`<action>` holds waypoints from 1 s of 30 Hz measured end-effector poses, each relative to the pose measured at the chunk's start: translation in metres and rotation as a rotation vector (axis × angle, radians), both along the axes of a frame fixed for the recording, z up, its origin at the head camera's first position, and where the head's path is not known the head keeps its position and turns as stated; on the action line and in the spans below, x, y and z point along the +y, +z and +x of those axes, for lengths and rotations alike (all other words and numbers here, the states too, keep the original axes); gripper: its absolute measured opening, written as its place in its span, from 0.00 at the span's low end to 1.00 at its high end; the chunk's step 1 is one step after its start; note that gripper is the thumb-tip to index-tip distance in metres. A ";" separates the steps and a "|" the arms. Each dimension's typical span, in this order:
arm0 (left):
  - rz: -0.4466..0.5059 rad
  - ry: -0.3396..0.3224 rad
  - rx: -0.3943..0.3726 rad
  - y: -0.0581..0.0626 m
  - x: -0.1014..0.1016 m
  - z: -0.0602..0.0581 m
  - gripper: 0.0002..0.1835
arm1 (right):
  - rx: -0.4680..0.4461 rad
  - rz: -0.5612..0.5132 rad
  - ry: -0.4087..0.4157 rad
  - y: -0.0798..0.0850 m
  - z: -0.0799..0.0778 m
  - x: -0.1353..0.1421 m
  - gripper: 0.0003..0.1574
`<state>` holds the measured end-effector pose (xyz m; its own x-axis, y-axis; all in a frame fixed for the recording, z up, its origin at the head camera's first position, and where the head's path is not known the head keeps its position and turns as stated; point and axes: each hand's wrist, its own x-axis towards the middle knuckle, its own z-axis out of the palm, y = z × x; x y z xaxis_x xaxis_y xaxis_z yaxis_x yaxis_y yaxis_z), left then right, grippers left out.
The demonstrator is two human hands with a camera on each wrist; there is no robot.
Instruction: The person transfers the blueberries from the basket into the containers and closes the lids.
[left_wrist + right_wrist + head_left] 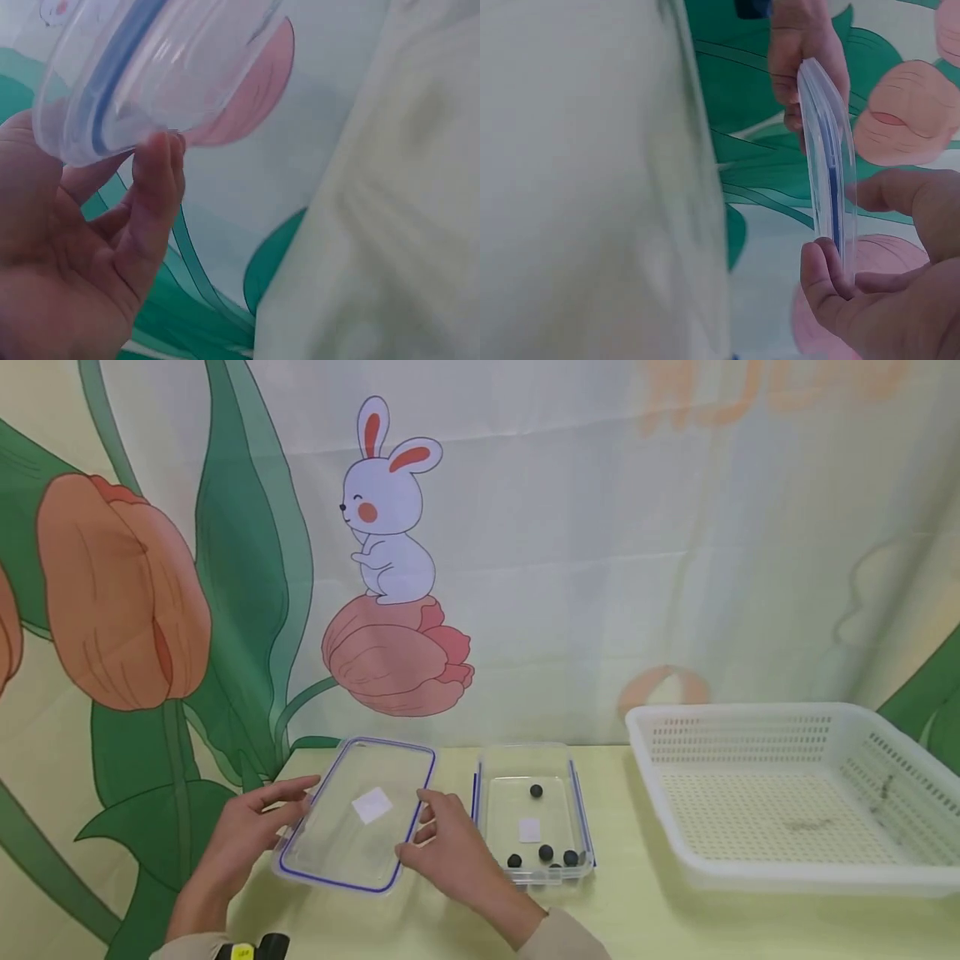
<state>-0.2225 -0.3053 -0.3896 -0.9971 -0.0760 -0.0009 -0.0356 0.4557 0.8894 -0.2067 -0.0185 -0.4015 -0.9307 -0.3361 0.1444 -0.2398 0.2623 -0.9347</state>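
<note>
A clear plastic lid (337, 847) with a blue sealing ring and a white square label (372, 806) is held between both hands, raised off the table. My left hand (243, 827) grips its left edge, fingertips under the rim in the left wrist view. On the opposite edge, my right hand (453, 852) pinches the lid between thumb and fingers. The right wrist view has the lid (829, 165) edge-on. Just right of that hand stands an uncovered clear box (502, 797) with blue-edged sides. Several small black balls (546, 852) lie inside it, mostly near its front.
A white perforated plastic basket (795, 872) sits at the right of the pale yellow table (622, 910). Behind the table hangs a cloth (570, 568) printed with tulips and a rabbit. A dark wrist device (255, 950) is worn below the left hand.
</note>
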 end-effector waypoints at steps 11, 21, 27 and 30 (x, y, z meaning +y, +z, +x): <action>0.092 -0.013 0.171 0.026 0.061 -0.001 0.21 | 0.115 -0.007 0.013 0.029 -0.007 0.063 0.42; 0.196 -0.008 0.251 0.027 0.130 -0.022 0.16 | 0.175 0.004 -0.086 0.032 -0.024 0.126 0.32; 0.352 0.008 0.339 0.033 0.174 -0.031 0.13 | 0.245 -0.014 -0.202 0.039 -0.031 0.157 0.21; 0.434 -0.038 0.380 0.040 0.189 -0.031 0.13 | 0.223 -0.084 -0.219 0.045 -0.032 0.170 0.20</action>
